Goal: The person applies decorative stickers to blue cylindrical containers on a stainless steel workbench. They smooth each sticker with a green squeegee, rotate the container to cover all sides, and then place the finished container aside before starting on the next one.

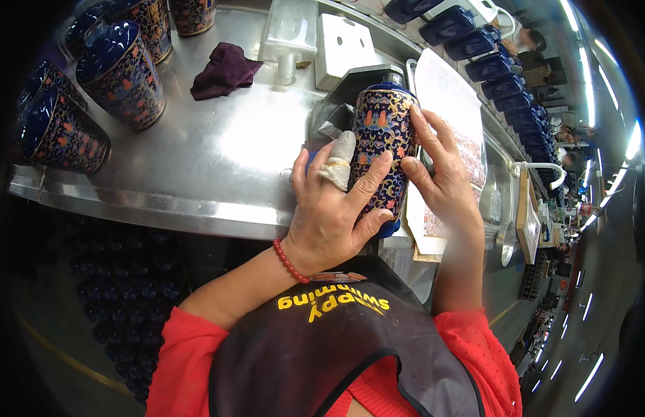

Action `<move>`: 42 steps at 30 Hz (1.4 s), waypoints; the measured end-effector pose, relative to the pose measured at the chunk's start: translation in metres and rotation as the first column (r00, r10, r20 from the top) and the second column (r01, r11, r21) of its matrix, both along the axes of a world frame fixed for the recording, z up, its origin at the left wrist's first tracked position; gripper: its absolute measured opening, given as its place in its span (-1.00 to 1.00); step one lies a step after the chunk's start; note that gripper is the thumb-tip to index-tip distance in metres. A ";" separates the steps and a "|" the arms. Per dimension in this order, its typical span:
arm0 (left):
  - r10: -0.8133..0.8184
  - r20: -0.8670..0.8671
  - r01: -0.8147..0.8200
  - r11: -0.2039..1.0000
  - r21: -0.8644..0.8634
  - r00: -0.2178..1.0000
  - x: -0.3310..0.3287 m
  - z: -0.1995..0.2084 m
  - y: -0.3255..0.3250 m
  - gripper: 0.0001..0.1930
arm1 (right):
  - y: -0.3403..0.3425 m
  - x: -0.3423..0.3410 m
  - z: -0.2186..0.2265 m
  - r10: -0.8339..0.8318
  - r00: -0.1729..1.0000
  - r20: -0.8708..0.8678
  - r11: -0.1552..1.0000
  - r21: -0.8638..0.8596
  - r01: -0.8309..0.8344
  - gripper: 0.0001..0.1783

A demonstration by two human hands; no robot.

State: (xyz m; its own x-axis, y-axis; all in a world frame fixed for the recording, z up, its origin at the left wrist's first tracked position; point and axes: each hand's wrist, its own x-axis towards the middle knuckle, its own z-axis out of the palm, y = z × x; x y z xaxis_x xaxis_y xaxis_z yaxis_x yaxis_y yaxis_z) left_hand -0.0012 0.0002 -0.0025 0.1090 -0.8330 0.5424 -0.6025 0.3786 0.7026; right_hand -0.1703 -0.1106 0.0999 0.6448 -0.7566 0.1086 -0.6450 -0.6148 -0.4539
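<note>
A dark blue bottle [383,128] with a dense orange, red and gold flower pattern lies tilted between my hands, its shoulder pointing away from me. My left hand [327,212] holds its left side, index finger and thumb pressed on the patterned surface. One finger of that hand wears a grey-white finger cover [338,163], and a red bead bracelet [289,262] circles the wrist. Along the bottle's right side, my right hand [444,170] steadies it with fingertips near the shoulder and the thumb lower down. A dark support behind the bottle is partly hidden.
Several matching bottles [124,76] stand at the left of the metal table [197,146]. A purple cloth [225,69], a clear bottle-shaped piece [289,35] and a white box [343,48] lie at the back. Printed sheets [444,90] are at the right, beyond them rows of blue bottles [489,66].
</note>
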 end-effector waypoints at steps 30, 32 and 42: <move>-0.007 -0.131 0.022 0.993 0.114 0.991 -0.001 -0.013 0.011 -0.07 | 0.014 -0.009 -0.009 0.060 0.997 -0.056 0.996 -0.069 -0.063 -0.02; -0.004 -0.120 0.019 0.992 0.127 0.993 -0.001 -0.011 0.012 -0.05 | 0.014 -0.009 -0.009 0.057 0.997 -0.056 0.996 -0.070 -0.061 -0.03; 0.020 -0.122 -0.004 0.992 0.129 0.992 -0.006 -0.008 0.010 0.00 | 0.014 -0.009 -0.008 0.054 0.993 -0.105 0.990 -0.121 -0.067 -0.01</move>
